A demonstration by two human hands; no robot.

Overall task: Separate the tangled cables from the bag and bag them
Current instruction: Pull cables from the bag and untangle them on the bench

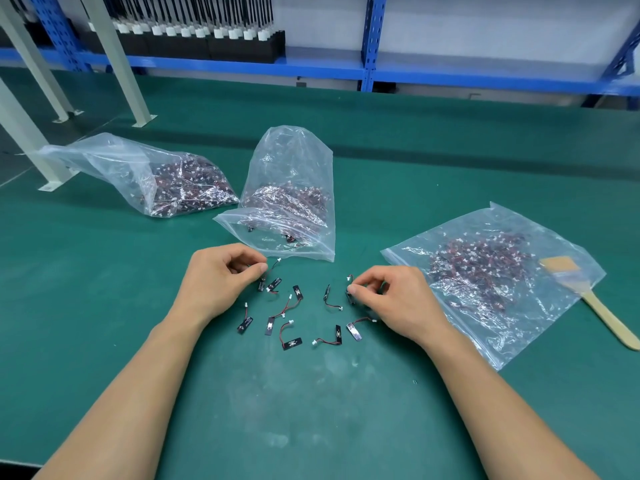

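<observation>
Green table mat (104, 306) w/ three clear plastic bags on it. The middle bag (294, 174) is the landmark here: it stands partly upright, mouth sagging open toward the person, a dark mass of red/black cables w/ white plugs inside.

Left of the middle bag, well apart: a second bag (145, 174) lying on its side, also stuffed w/ cables. Right of the middle bag, nearer the person: a flat bag (491, 278) spread on the mat, cables in a thin layer inside. A wooden-handled brush (588, 299) lies across that flat bag's right edge, bristles on the plastic, handle on the mat.

Just in front of the middle bag's mouth: approx. a dozen loose cables (291, 337) scattered singly on the mat, each a small black strip w/ a short red/black wire and white plug. Most lie apart from each other.

Left hand (221, 275) sits just below the middle bag's mouth, thumb and forefinger pinched narrow on a cable (273, 268) whose plug end sticks out toward the bag. Right hand (391, 296), right of the loose group, fingers curled in, thumb and forefinger pinching another cable (349, 289) at its black strip. Both forearms bare.

Behind the middle bag, far side of the table: a blue metal shelf (370, 43).
</observation>
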